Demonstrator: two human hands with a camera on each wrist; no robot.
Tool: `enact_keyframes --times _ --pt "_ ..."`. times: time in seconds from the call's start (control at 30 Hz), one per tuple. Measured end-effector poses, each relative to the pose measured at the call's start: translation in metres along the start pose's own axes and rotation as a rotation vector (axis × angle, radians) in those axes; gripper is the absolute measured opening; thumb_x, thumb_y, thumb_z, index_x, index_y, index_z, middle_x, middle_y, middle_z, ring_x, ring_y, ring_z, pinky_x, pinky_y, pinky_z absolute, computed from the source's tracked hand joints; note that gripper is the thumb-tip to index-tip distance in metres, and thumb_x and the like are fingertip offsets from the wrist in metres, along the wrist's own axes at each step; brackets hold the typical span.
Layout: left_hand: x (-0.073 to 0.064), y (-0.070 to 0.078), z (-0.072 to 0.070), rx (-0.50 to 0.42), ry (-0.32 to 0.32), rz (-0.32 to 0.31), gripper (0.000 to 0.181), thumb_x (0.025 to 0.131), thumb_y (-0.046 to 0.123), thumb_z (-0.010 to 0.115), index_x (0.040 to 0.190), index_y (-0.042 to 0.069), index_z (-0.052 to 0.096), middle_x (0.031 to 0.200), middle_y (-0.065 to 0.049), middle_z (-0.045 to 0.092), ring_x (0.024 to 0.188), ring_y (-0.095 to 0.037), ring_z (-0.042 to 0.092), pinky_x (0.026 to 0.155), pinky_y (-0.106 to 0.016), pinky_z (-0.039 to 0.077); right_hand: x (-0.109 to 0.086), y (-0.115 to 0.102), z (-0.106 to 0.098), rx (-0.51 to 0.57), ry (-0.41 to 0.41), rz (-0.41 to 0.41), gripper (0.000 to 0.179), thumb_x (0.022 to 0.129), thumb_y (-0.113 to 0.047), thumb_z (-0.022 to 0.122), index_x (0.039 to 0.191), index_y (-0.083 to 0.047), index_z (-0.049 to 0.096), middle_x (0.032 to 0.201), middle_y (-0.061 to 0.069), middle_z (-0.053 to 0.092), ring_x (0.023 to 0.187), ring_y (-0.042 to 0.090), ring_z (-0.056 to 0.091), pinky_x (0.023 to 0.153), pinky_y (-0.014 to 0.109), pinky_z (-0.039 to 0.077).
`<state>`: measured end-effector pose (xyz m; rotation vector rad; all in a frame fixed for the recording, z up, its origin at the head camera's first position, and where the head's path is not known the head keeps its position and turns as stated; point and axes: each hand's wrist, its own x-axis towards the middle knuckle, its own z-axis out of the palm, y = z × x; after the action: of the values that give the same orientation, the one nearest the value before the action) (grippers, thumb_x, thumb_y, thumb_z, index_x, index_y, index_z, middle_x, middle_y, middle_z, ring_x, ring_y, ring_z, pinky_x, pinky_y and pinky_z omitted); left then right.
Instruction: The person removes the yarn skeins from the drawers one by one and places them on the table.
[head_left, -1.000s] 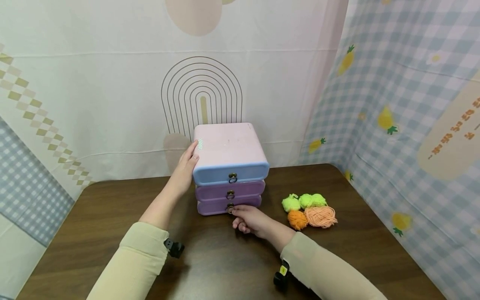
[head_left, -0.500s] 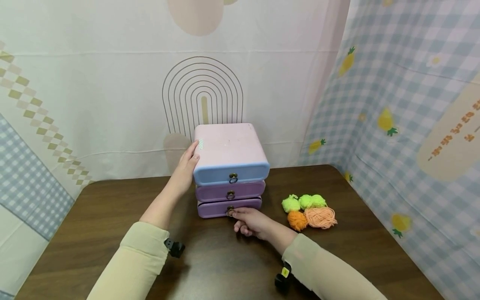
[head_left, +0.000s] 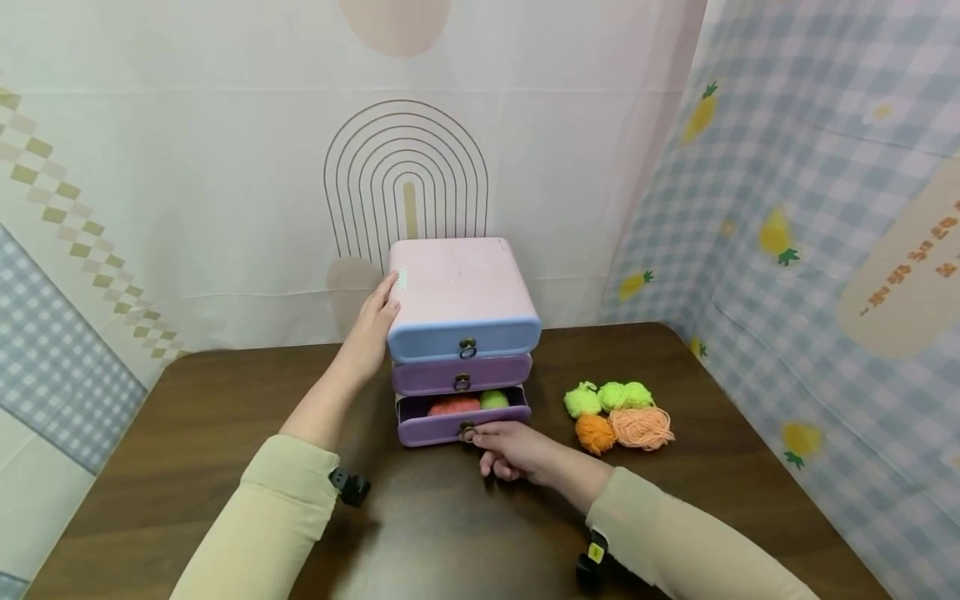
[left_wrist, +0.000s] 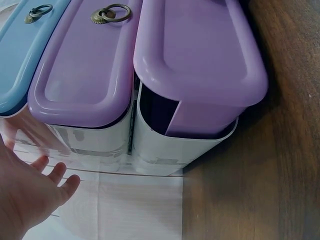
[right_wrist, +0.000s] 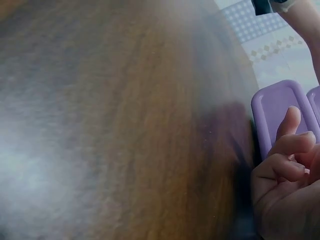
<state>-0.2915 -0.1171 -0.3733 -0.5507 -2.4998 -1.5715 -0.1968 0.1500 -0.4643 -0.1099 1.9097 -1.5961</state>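
A small cabinet with a pink top holds three stacked drawers, one blue above two purple. My left hand rests against its left side, fingers extended, thumb near the top edge. In the left wrist view those fingers are spread beside the casing. My right hand pinches the ring pull of the bottom purple drawer, which stands partly pulled out. Inside it show a red yarn bundle and a green yarn ball. The middle drawer and blue drawer are closed.
To the cabinet's right on the brown table lie light-green yarn balls, an orange yarn ball and a peach yarn skein. A patterned cloth hangs close behind the cabinet.
The bottom drawer has slid out toward me, drawn by my right hand on its ring, and the yarn inside has come into sight. My left hand has stayed on the cabinet's side.
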Motion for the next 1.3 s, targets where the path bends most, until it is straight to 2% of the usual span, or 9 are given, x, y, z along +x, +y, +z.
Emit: enact_keyframes --times 0.37,0.63,0.77,1.0,1.3 --pt "-0.001 0.006 0.0 -0.009 0.009 0.007 0.059 0.105 0.045 0.03 0.16 0.025 0.019 0.163 -0.015 0.015 0.149 -0.033 0.012 0.116 -0.058 0.012 -0.02 0.005 0.006 -0.022 -0.028 0.023 0.036 0.104 -0.019 0.05 0.135 -0.003 0.058 0.063 0.002 0.061 0.042 0.003 0.04 0.041 0.018 0.033" --pt "-0.002 0.005 0.0 -0.007 0.007 0.002 0.059 0.105 0.046 0.03 0.16 0.028 0.019 0.163 -0.014 0.015 0.149 -0.033 0.013 0.116 -0.059 0.012 -0.034 0.014 0.012 -0.051 -0.047 0.024 0.032 0.103 -0.021 0.052 0.127 -0.004 0.062 0.061 0.002 0.062 0.041 0.004 0.039 0.04 0.018 0.033" --pt "-0.002 0.005 0.0 -0.003 0.009 -0.003 0.059 0.105 0.046 0.03 0.16 0.028 0.019 0.163 -0.014 0.015 0.148 -0.033 0.013 0.115 -0.06 0.012 -0.04 0.016 0.014 -0.055 -0.049 0.027 0.033 0.103 -0.022 0.052 0.129 -0.005 0.062 0.061 0.003 0.062 0.042 0.004 0.04 0.04 0.018 0.033" --pt "-0.002 0.005 0.0 -0.005 0.012 0.001 0.058 0.105 0.045 0.03 0.16 0.026 0.02 0.163 -0.015 0.016 0.148 -0.033 0.013 0.116 -0.059 0.013 -0.042 0.017 0.017 -0.047 -0.036 0.014 0.035 0.103 -0.02 0.052 0.133 -0.004 0.06 0.061 0.003 0.062 0.042 0.004 0.042 0.04 0.018 0.034" --pt "-0.001 0.004 0.001 -0.016 0.009 -0.001 0.058 0.105 0.045 0.03 0.16 0.027 0.02 0.163 -0.014 0.015 0.149 -0.032 0.012 0.116 -0.059 0.012 -0.042 0.017 0.013 -0.064 -0.041 0.023 0.031 0.102 -0.02 0.053 0.128 -0.003 0.062 0.062 0.003 0.062 0.042 0.004 0.042 0.041 0.018 0.034"
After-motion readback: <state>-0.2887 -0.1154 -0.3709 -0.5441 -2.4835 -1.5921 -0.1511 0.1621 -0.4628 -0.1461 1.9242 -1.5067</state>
